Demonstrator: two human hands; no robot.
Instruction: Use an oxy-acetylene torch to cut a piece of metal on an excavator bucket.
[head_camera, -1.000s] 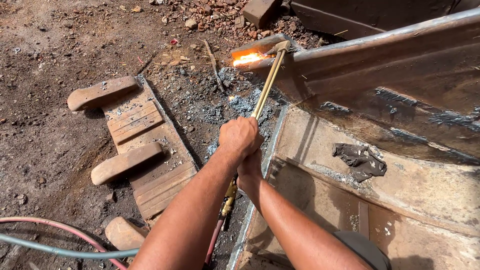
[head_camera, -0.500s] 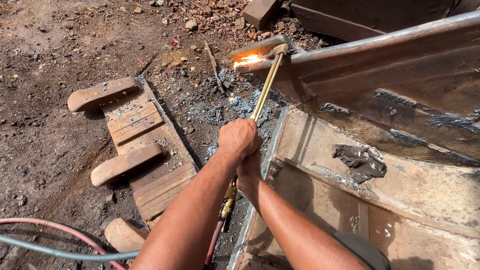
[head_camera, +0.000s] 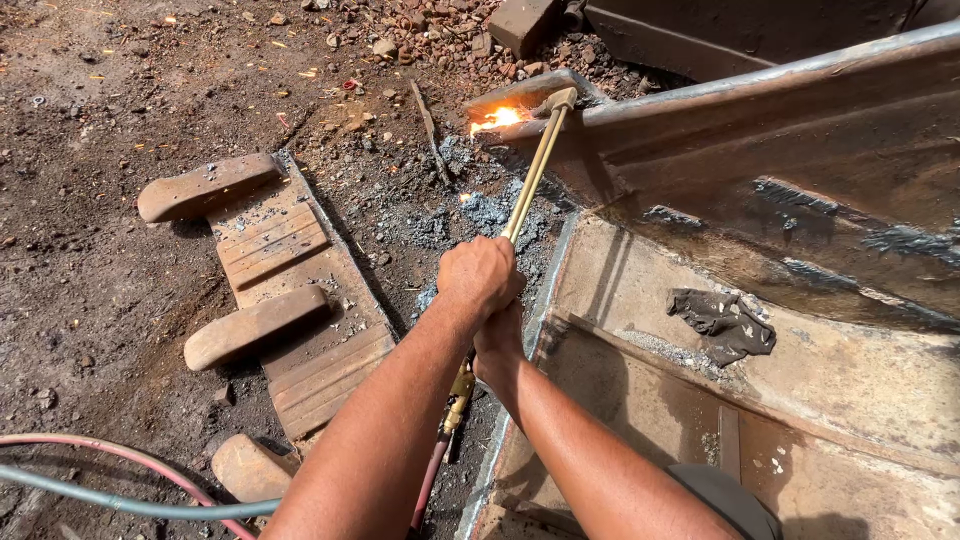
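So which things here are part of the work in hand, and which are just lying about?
In use: left hand, right hand, brass cutting torch, flame, rusty steel beam, red hose, green hose.
Lying about: dark rag, wooden slab, brick.

Outdoor metalworking or scrap-cutting yard, from what I see. Bare dirt ground (head_camera: 90, 290) in hard sunlight, littered with rubble and brick bits (head_camera: 420, 35). Big rusty steel structure (head_camera: 800, 180) fills the right side. A brass cutting torch (head_camera: 535, 170) burns a bright flame (head_camera: 497, 118) at the steel's edge, grey slag (head_camera: 480, 215) spread below it. Red and grey gas hoses (head_camera: 120, 480) run across the dirt. Rough wooden pallet (head_camera: 280, 290) lies beside them.
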